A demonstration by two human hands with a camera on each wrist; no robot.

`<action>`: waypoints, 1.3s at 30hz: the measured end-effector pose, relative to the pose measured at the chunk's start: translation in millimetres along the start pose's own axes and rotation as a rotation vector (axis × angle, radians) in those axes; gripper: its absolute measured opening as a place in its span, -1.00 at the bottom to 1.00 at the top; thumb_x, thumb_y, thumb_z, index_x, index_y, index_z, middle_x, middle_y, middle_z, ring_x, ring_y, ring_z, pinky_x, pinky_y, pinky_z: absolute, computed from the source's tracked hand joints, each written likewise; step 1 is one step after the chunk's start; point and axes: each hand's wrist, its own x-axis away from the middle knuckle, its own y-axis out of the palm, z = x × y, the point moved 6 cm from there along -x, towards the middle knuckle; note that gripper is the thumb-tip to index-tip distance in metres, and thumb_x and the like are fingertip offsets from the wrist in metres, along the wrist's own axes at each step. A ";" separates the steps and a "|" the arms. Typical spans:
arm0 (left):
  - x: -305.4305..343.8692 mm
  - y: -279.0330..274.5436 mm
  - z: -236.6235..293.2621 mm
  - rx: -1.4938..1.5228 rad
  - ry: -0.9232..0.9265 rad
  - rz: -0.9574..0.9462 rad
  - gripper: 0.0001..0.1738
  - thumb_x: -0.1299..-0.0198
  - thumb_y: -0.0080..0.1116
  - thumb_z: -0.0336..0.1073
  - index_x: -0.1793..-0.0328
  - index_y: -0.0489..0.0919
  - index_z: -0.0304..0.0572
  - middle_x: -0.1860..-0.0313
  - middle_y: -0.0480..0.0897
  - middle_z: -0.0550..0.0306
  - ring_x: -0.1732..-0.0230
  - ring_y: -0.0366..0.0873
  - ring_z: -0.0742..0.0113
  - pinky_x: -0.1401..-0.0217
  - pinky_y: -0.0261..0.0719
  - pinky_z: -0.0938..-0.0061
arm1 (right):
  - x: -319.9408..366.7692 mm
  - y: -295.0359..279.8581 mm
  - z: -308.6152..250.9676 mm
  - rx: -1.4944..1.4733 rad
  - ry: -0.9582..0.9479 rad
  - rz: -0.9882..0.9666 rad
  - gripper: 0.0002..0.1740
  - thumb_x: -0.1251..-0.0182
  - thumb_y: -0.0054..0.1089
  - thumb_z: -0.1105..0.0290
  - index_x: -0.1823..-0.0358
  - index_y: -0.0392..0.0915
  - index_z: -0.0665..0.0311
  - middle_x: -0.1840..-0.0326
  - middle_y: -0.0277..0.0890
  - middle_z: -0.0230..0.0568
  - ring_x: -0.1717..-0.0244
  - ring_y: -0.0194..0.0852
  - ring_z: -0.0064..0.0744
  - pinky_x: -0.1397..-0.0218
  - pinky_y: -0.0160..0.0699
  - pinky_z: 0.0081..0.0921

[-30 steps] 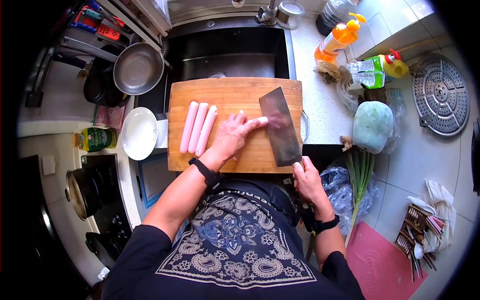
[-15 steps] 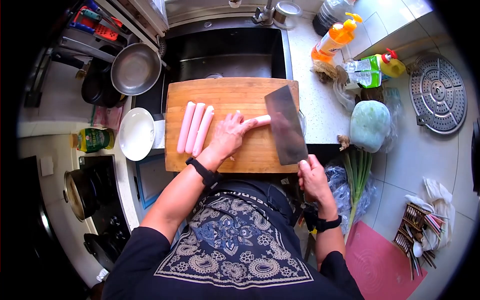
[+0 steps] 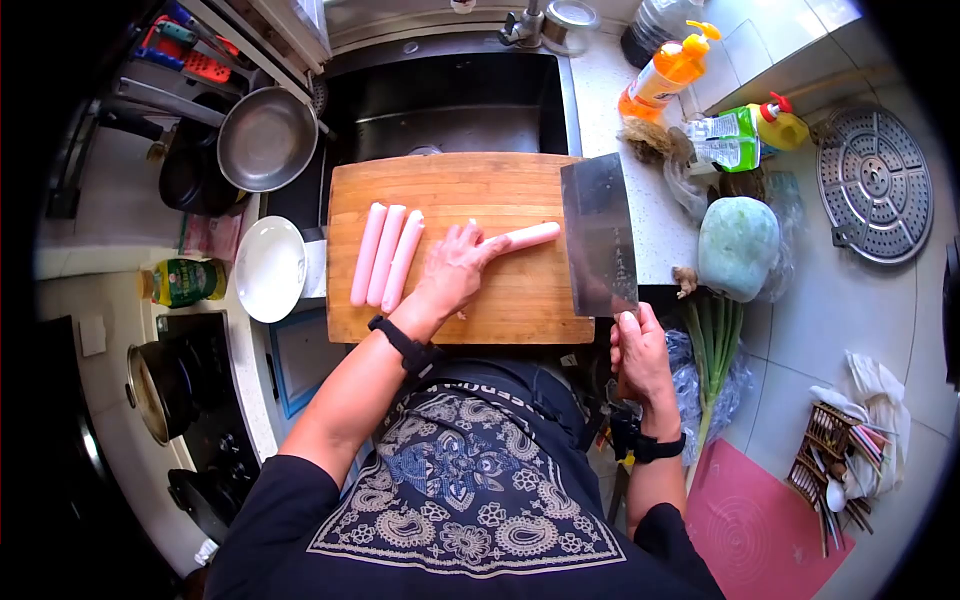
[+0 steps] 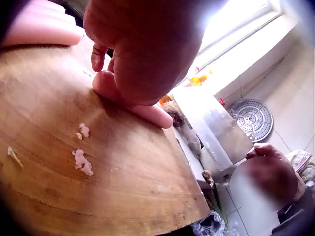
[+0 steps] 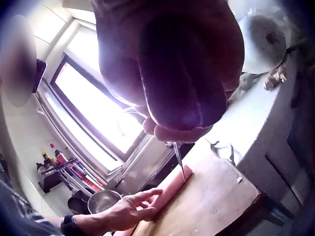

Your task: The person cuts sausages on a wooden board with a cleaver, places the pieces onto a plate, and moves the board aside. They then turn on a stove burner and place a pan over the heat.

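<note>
Right of centre on the cutting board (image 3: 520,305), the lone pink sausage (image 3: 533,236) slants up and rightward from the left hand (image 3: 450,272), whose part-bent fingers hold it, its free end facing the cleaver (image 3: 602,240) the right hand (image 3: 643,355) firmly grips.

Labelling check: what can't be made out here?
Cleaver handle: head view, mostly covered by the right hand.
Blade markings: head view, too small to read.
Sink's near edge: head view, under the cutting board.
Pink sausage's middle: left wrist view, behind the left hand.
</note>
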 end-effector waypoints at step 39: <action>17.0 -5.0 -48.2 0.269 -0.307 0.084 -0.73 -0.24 0.16 -0.37 -0.05 0.51 -0.28 0.12 0.60 -0.16 0.02 0.56 -0.15 -0.11 0.51 0.16 | 8.9 36.0 7.2 -0.049 0.045 -0.085 -0.81 -0.56 -0.04 0.28 -0.02 0.39 0.22 0.45 0.39 -0.44 0.63 0.31 -0.71 0.62 0.35 -0.69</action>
